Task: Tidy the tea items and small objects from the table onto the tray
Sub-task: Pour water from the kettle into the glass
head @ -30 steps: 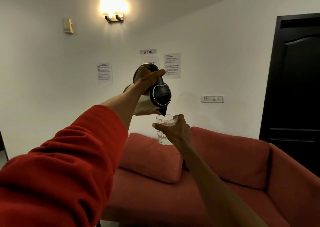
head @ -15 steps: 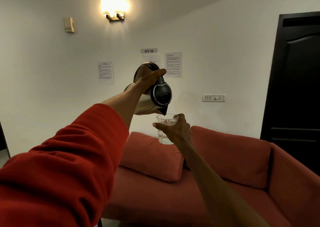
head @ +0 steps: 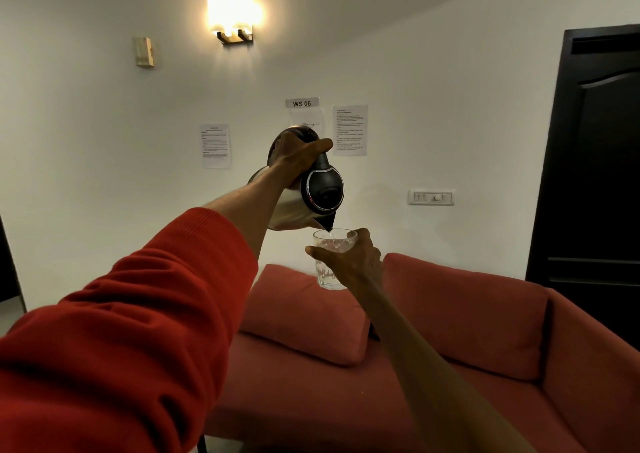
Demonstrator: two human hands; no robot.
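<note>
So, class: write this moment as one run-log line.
left hand: grips tilted kettle | right hand: holds glass | spout over rim

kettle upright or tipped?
Tipped: left hand grips the kettle, spout pointing down over the glass held by right hand.

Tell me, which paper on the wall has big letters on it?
The small label at the top reading "WS 06". The other sheets carry only tiny print.

Lounge room: red sofa (head: 450, 366), wall lamp (head: 233, 20), door (head: 595, 162)
</note>
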